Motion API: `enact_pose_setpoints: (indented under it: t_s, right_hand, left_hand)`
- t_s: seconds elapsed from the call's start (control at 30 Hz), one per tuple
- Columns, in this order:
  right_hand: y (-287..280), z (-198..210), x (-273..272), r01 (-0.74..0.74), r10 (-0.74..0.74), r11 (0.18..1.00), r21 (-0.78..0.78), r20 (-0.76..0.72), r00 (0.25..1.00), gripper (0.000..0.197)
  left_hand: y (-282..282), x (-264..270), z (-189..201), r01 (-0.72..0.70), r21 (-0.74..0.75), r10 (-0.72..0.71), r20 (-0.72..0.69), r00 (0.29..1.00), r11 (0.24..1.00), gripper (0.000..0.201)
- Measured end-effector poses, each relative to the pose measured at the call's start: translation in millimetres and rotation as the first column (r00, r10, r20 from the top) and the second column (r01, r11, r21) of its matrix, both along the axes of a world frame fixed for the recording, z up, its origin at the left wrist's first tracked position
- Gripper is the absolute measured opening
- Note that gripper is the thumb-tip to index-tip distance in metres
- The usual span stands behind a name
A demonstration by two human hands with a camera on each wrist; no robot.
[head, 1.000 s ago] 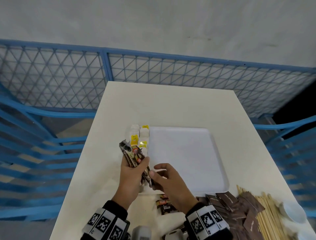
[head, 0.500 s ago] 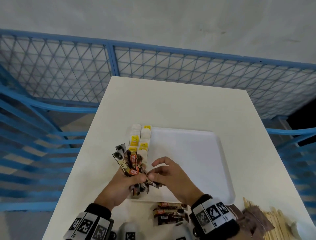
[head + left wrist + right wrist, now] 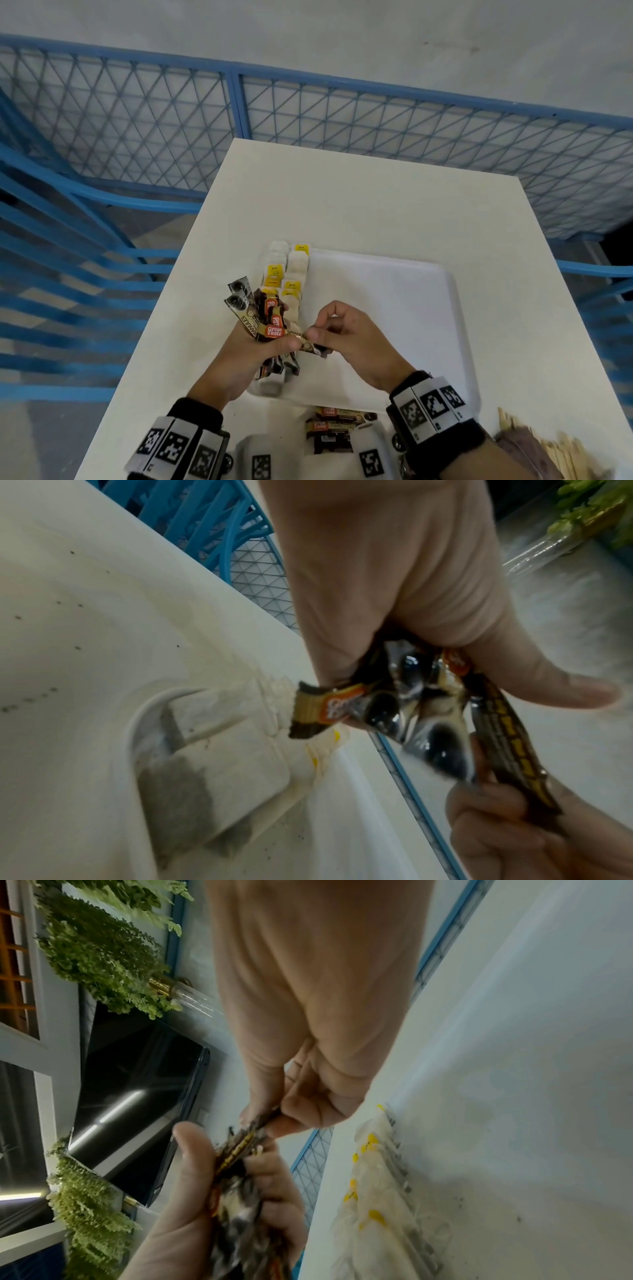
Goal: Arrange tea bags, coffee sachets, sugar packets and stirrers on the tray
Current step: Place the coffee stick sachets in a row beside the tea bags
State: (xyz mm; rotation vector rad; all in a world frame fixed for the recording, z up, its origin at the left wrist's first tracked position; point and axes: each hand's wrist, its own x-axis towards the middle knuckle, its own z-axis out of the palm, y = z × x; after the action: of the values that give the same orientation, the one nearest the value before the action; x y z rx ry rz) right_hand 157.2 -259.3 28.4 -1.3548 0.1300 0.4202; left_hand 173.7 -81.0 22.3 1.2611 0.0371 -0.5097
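My left hand (image 3: 253, 349) grips a fanned bundle of coffee sachets (image 3: 260, 315) over the near left corner of the white tray (image 3: 394, 308). My right hand (image 3: 346, 335) pinches the end of one sachet (image 3: 308, 342) that sticks out of the bundle to the right. The left wrist view shows that sachet (image 3: 514, 750) between the right hand's fingers (image 3: 496, 818). Tea bags (image 3: 286, 274) with yellow tags lie in a row along the tray's left side. In the right wrist view the tea bags (image 3: 377, 1191) lie beside both hands.
More coffee sachets (image 3: 334, 428) lie on the white table (image 3: 376, 205) by the tray's near edge. Brown packets (image 3: 527, 455) and wooden stirrers (image 3: 561, 455) lie at the near right corner. A blue mesh fence (image 3: 308, 120) surrounds the table.
Both hands have stayed over the tray's near left corner. The bundle has fanned out wider, and the right hand has drawn one sachet sideways out of it.
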Motion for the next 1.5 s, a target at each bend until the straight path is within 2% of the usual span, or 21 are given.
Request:
enact_pose_setpoints:
  t_s: [0.07,0.1,0.17,0.23,0.33,0.53,0.67,0.77,0.87,1.03,1.2,1.33,1.37,1.43,1.5]
  right_hand:
    - [-5,0,4,-0.007,0.007,1.000,0.009,0.022,1.000,0.016]
    - [-8,1,6,-0.010,0.010,1.000,-0.001,0.031,0.999,0.016]
    - [-14,1,10,-0.007,0.008,1.000,-0.027,0.046,0.999,0.016]
    - [-20,3,14,-0.007,0.011,0.999,-0.053,0.067,0.998,0.014]
    - [-28,7,17,-0.052,0.063,0.993,-0.111,0.099,0.993,0.012]
    - [-30,7,17,-0.145,0.163,0.974,-0.175,0.088,0.983,0.014]
    - [-28,8,15,-0.215,0.222,0.968,-0.126,0.044,0.974,0.018]
    - [-26,7,17,-0.169,0.176,0.979,-0.116,0.052,0.983,0.017]
    - [-29,4,23,-0.097,0.108,0.984,-0.146,0.070,0.992,0.017]
    - [-47,-14,43,0.182,-0.180,0.964,-0.192,0.025,0.983,0.017]
    - [-54,-42,78,0.349,-0.365,0.863,-0.365,0.026,0.931,0.013]
    - [-53,-61,99,0.355,-0.378,0.773,-0.526,0.068,0.923,0.009]
    - [-53,-64,102,0.325,-0.337,0.722,-0.611,0.100,0.936,0.008]
    - [-52,-66,103,0.280,-0.224,0.564,-0.777,0.182,0.957,0.015]
    - [-47,-64,99,0.283,-0.076,0.418,-0.863,0.277,0.958,0.023]
  left_hand:
    - [-4,-1,1,-0.052,0.009,0.052,0.005,0.999,0.999,0.088]
    - [-5,-2,0,-0.066,0.012,0.066,0.001,0.998,0.998,0.079]
    - [-5,-3,1,-0.090,0.019,0.090,-0.012,0.996,0.996,0.046]
    - [-3,-3,1,-0.116,0.029,0.117,-0.019,0.993,0.993,0.030]
    - [-4,-4,3,-0.143,0.044,0.145,-0.038,0.989,0.989,0.035]
    - [-10,-3,0,-0.253,0.038,0.255,-0.087,0.963,0.967,0.012]
    - [-11,-2,4,-0.284,0.012,0.284,-0.085,0.955,0.959,0.017]
    - [-10,-2,6,-0.336,-0.021,0.330,-0.139,0.934,0.941,0.014]
    - [-10,-2,5,-0.306,0.051,0.309,-0.099,0.946,0.951,0.010]
    - [-2,0,5,-0.311,0.155,0.330,-0.115,0.937,0.938,0.004]
    - [2,-4,5,-0.316,0.169,0.338,-0.128,0.932,0.934,0.013]
    - [3,-5,6,-0.305,0.191,0.330,-0.121,0.936,0.933,0.011]
    - [4,-4,5,-0.306,0.194,0.333,-0.123,0.935,0.932,0.011]
    - [5,-4,5,-0.308,0.201,0.335,-0.114,0.935,0.930,0.013]
    - [5,-3,6,-0.304,0.220,0.331,-0.096,0.939,0.927,0.013]
